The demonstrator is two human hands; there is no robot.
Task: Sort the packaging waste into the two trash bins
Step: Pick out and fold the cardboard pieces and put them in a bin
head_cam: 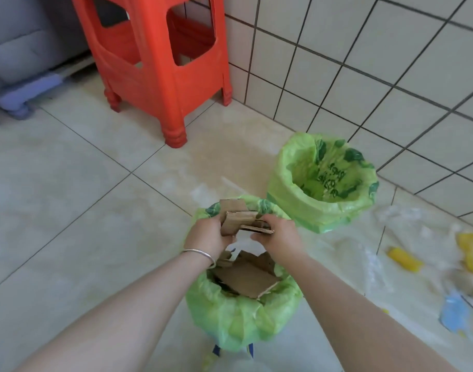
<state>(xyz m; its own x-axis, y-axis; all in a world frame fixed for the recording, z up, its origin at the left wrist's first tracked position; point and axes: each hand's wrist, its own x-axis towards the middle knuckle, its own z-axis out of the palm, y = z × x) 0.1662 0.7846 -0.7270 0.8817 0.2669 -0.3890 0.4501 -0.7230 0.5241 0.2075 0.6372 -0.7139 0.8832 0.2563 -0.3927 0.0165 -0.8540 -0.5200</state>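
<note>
Two round trash bins lined with light green plastic bags stand on the pale tiled floor: the near bin (243,315) sits right under the person's forearms, and the far bin (322,181) stands just beyond it to the right, close to the white tiled wall (364,63). Well beyond the near bin to the left stands a tall red plastic stool (160,63). Flat brown cardboard scraps (243,277) fill the near bin. Above its far rim, a folded piece of brown corrugated cardboard (243,220) is clasped by both hands, the left hand (207,236), with a thin silver bangle (200,254) at its wrist, curled around its left end, and the right hand (277,236) pinching its right end. Right of the near bin, clear plastic wrappers (369,253) lie on the floor with a yellow packet (404,259) and a blue scrap (453,315).
</note>
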